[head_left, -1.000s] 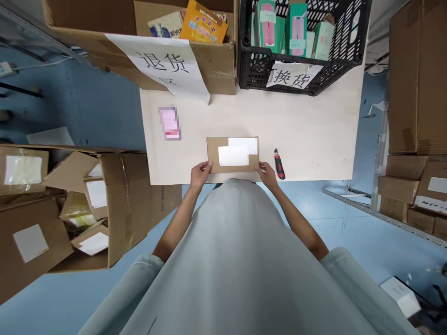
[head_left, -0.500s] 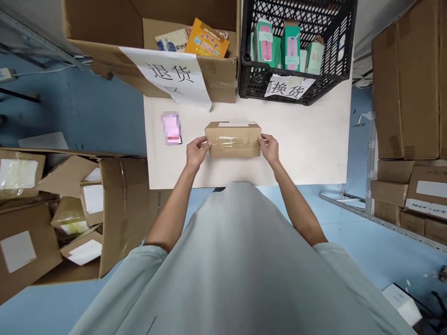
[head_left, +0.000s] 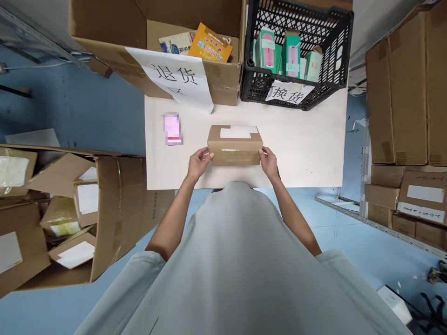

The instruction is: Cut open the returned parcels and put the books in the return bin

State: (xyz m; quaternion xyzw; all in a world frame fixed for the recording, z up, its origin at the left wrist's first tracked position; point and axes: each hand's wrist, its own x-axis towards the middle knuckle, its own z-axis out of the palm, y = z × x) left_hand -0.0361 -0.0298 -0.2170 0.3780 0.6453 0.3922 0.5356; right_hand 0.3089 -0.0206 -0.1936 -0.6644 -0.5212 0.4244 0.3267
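Note:
Between my two hands is a small brown cardboard box [head_left: 234,153], with a white label on its top and clear tape along its front. My left hand [head_left: 199,164] grips the box's left end, thumb at the front edge. On the opposite end my right hand [head_left: 268,163] is closed the same way. The box is over the near part of the white table [head_left: 300,153]; whether its underside touches the tabletop I cannot tell.
A large carton [head_left: 223,83] holding an orange packet [head_left: 210,43] stands at the back, beside a black crate [head_left: 251,86] with several green boxes. A blurred pink item [head_left: 172,128] lies on the left. Parcels fill another carton [head_left: 115,214]; stacked cartons [head_left: 407,93] are at right.
Both hands have brought the box slightly nearer to me. It has tipped, so more of its labelled top shows. The view has also shifted a little.

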